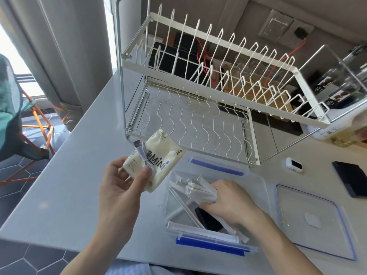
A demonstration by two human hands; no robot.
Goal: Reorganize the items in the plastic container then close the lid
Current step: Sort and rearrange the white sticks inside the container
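A clear plastic container with blue latches sits on the grey counter near its front edge. My left hand holds a cream tissue pack and a coiled white USB cable above the counter, left of the container. Inside the container my right hand grips a clear bag of white sticks. A black object lies on the container floor under that hand, beside white sticks. The clear lid with blue edging lies flat on the counter to the right of the container.
A white two-tier wire dish rack stands just behind the container. A small white device and a black flat box lie at the right. A clear box stands at the far right. The counter's left edge drops to a tiled floor.
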